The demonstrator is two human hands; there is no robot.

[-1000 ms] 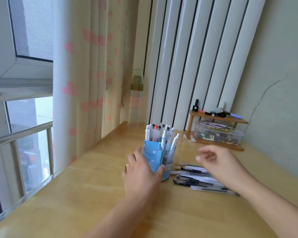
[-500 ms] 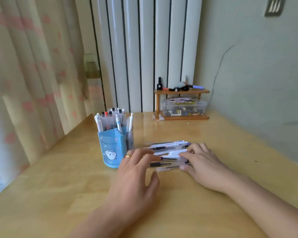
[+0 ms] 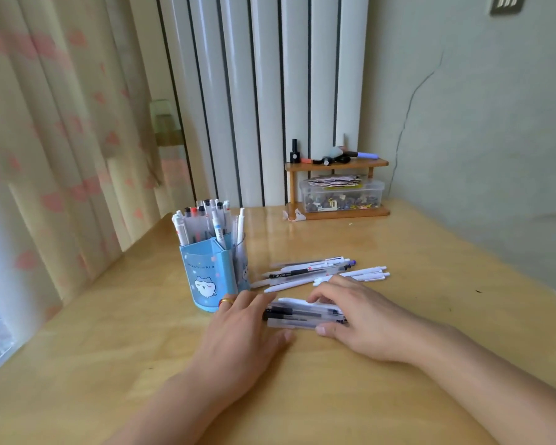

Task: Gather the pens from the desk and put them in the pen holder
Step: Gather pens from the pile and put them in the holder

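Note:
A blue pen holder [image 3: 208, 275] with a cartoon cat stands on the wooden desk [image 3: 109, 332], holding several pens. A bundle of pens [image 3: 302, 313] lies in front of it, between my hands. My right hand [image 3: 363, 321] grips the bundle's right end, fingers over it and thumb at its near side. My left hand [image 3: 241, 332], wearing a gold ring, lies flat with straight fingers touching the bundle's left end. Behind the bundle, several loose pens [image 3: 326, 272] lie scattered on the desk.
A small wooden shelf [image 3: 336, 164] with a clear box [image 3: 341, 195] of small items under it stands at the back by the wall. A curtain [image 3: 61, 155] hangs along the left edge. White vertical panels rise behind the desk.
The view swung right from the window to the desk. My left hand left the pen holder and came to the pens. Both hands pulled part of the pile nearer into a bundle.

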